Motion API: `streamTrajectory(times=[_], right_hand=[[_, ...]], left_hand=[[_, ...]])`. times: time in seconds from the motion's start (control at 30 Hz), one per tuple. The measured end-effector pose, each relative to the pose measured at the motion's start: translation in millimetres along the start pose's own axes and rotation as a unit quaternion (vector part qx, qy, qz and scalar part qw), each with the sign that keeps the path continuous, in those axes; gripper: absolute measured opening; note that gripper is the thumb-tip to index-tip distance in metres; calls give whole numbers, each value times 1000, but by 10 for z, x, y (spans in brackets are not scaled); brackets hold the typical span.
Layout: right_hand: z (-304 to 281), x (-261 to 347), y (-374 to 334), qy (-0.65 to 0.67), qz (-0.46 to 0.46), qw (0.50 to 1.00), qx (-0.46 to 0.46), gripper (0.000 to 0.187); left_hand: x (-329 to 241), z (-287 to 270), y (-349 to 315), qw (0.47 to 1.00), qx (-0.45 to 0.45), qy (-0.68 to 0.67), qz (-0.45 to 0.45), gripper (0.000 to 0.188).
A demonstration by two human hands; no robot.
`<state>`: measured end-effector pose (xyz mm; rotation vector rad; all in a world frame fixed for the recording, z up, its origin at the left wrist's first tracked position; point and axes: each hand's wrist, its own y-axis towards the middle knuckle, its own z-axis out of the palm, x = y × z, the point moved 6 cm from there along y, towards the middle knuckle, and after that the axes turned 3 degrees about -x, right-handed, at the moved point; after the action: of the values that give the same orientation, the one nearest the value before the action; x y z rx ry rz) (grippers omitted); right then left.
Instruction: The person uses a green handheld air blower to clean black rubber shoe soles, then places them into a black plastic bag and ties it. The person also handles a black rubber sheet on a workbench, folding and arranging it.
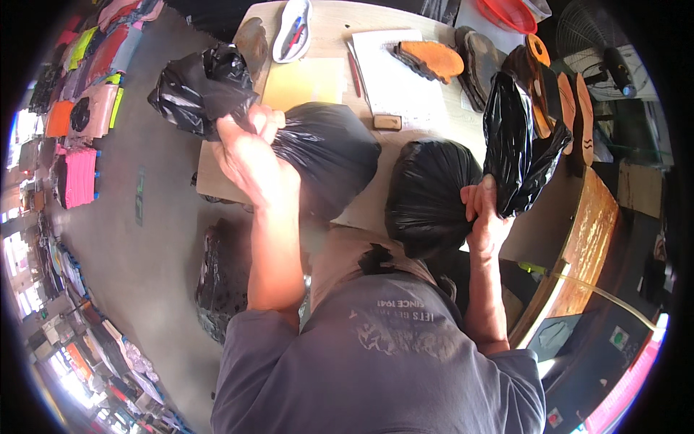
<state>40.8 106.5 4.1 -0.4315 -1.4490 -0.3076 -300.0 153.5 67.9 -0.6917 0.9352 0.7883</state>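
Black bags (329, 155) in both hands (253, 159) partly hide a table (338, 22) bearing papers (390, 83).

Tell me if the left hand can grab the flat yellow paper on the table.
Probably not: though the flat yellow paper lies near, the left hand grips a bulging black plastic bag.

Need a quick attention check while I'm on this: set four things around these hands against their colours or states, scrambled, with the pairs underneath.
Things
1. Right bag
2. Tray
3. Bowl
4. Insole

Colours or states
A. Orange-topped
B. White, with pens inside
C. Black, gathered in the right hand
D. Red

Pairs: 1-C, 2-B, 3-D, 4-A
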Motion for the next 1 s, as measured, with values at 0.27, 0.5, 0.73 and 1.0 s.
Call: streamTrajectory(times=[0.27, 0.5, 0.73, 1.0], right_hand=[[-61, 70, -14, -74, 49, 996, -2, 18], [49, 12, -22, -143, -33, 931, 335, 61], [-70, -702, 178, -201, -19, 867, 455, 82], [-466, -1047, 72, -185, -83, 936, 287, 99]], left_hand=[[413, -33, -921, 995, 94, -13, -40, 27], [784, 205, -1573, 915, 345, 208, -6, 22], [745, 381, -1810, 789, 472, 286, 271, 40], [625, 348, -1896, 635, 535, 397, 391, 61]])
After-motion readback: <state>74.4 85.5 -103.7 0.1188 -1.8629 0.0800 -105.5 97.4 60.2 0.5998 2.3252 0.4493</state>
